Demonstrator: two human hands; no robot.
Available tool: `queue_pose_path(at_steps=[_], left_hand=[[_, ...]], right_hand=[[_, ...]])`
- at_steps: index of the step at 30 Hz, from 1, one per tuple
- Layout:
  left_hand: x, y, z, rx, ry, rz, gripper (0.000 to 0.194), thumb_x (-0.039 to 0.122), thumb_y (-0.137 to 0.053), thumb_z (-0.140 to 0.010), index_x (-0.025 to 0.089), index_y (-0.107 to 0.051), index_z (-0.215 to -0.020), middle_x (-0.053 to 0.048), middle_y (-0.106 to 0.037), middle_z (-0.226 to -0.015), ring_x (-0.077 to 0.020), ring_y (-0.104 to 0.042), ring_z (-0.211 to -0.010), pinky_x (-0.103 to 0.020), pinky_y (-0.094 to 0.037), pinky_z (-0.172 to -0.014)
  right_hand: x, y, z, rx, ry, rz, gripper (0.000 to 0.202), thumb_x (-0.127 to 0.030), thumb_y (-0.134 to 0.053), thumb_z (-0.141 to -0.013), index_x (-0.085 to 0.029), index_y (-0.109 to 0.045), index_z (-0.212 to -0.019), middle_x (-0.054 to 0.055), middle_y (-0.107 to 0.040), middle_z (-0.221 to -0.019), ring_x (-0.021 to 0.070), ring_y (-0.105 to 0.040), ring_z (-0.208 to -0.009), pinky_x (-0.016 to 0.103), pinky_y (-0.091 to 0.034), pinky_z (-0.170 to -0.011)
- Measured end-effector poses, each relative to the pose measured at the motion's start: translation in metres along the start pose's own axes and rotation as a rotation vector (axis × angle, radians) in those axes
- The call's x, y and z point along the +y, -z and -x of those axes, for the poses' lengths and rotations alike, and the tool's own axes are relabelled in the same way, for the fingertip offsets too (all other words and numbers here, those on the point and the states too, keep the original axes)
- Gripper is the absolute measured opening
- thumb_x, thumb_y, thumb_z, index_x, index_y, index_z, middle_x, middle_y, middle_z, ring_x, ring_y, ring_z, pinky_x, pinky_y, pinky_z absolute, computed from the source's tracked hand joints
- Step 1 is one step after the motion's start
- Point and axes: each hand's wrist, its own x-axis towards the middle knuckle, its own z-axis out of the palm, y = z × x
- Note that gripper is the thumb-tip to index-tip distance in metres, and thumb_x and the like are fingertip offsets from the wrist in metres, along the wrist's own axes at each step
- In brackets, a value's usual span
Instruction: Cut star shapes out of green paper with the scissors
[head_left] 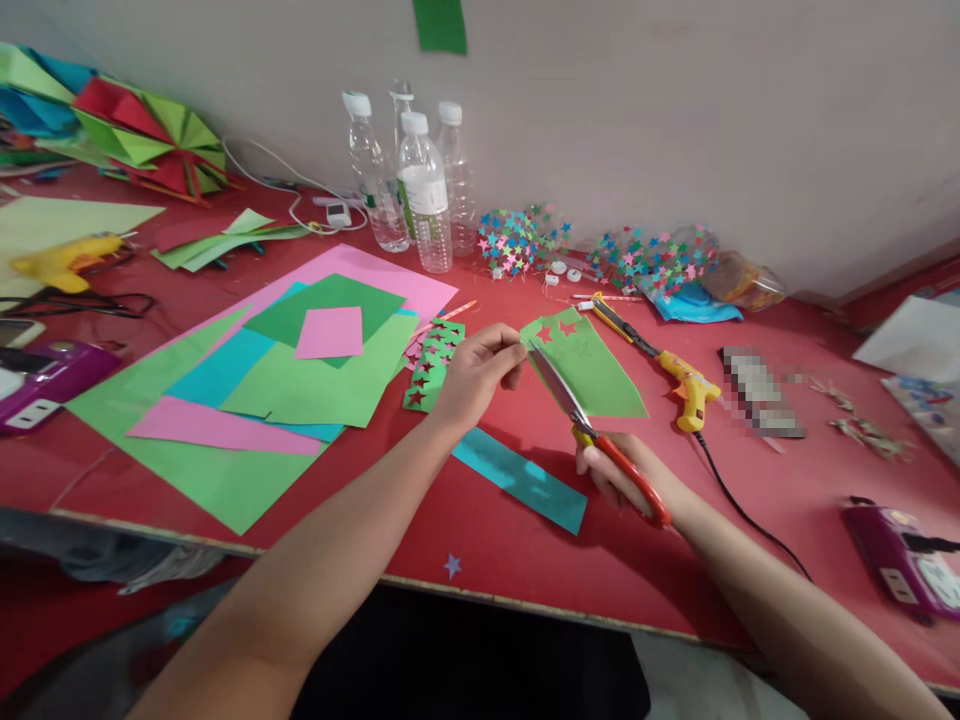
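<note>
My left hand (484, 370) is closed in a pinch at the upper left edge of a green sheet (600, 375) that has star-shaped cutouts. What lies between its fingertips is too small to make out. My right hand (622, 470) grips red-handled scissors (630, 477), whose blades point up and left toward the left fingertips. The blades look nearly closed. A small green strip (433, 365) with star holes lies just left of my left hand. Below both hands a blue paper strip (517, 478) lies on the red table (525, 585).
Colored paper sheets (300, 390) are layered at the left. Several plastic bottles (427, 200) stand by the wall. Star decorations (652, 258) lie at the back. A yellow glue gun (686, 385), its cord and a purple power strip (904, 560) are at the right.
</note>
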Motion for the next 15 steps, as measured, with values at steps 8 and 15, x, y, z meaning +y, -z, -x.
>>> queue_pose_path(at_steps=[8,15], left_hand=[[-0.0004,0.0042,-0.0044,-0.034,0.093,0.067,0.015,0.026,-0.065,-0.074,0.018,-0.058,-0.064,0.004,-0.051,-0.051,-0.0064,-0.046,-0.044,-0.02,-0.037,-0.044],[0.0012,0.0034,-0.0042,-0.043,0.112,0.085,0.013,0.024,-0.064,-0.073,0.018,-0.058,-0.063,0.005,-0.05,-0.05,-0.006,-0.045,-0.043,-0.019,-0.036,-0.044]], right_hand=[[0.0,0.0011,-0.0003,0.007,-0.009,0.011,0.051,-0.067,-0.046,-0.086,-0.018,-0.054,-0.075,-0.005,-0.046,-0.04,0.0094,-0.042,-0.035,0.022,-0.035,-0.04],[-0.0023,0.0026,0.0004,0.0,-0.02,0.023,0.052,-0.068,-0.047,-0.085,-0.017,-0.055,-0.076,-0.005,-0.045,-0.042,0.0095,-0.042,-0.037,0.023,-0.034,-0.041]])
